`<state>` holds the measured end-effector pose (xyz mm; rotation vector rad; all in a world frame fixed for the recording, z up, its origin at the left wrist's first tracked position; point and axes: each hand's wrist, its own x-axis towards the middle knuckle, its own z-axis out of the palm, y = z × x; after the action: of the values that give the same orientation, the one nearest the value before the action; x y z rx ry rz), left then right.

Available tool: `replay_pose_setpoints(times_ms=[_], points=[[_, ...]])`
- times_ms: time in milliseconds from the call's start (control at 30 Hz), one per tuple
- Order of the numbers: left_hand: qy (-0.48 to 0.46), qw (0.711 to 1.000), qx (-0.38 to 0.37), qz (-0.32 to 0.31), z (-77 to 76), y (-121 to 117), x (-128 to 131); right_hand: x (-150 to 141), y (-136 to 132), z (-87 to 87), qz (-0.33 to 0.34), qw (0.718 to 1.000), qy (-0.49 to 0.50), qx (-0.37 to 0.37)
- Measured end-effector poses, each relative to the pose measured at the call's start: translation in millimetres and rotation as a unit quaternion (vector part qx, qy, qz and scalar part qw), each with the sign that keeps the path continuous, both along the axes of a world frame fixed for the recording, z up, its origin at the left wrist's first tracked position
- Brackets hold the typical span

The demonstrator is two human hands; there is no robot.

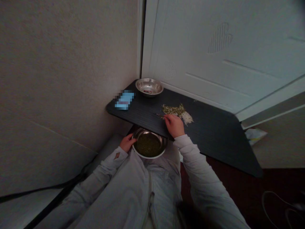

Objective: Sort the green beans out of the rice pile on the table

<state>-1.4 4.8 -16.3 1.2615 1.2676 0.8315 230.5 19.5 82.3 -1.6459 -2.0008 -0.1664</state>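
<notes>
My left hand (127, 142) grips the left rim of a steel bowl (152, 157) at my lap, thumb over the edge. Inside the bowl lies a layer of small dark green grains (149, 144) that look like mung beans. Over the near part of the black table, my right hand (175, 125) has its fingers drawn together at the small loose grains. Just beyond it spreads a pile of mixed green and pale grains (173, 109). White grains like rice (187, 117) lie to its right. Whatever is between the right fingertips is too small to make out.
A second steel bowl (149, 94) with a small dark label inside stands at the table's back left. A phone with a blurred blue screen (124, 100) lies at the left edge. The black table (214, 136) borders a white door (190, 47) and a beige wall (71, 63).
</notes>
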Motion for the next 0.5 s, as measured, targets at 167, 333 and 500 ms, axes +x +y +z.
replay_pose_setpoints(times_ms=[167,333,500], points=[[0.007,1.0,0.006,0.009,0.0,0,-1,-2,-14,0.9,0.042,0.999,0.002,-0.008],[-0.008,1.0,0.005,0.006,0.3,-1,-1,1,-20,0.0,0.043,0.997,0.056,0.016],[-0.002,1.0,-0.001,0.014,-0.6,-1,-1,4,-12,0.1,-0.004,0.989,0.138,0.049]])
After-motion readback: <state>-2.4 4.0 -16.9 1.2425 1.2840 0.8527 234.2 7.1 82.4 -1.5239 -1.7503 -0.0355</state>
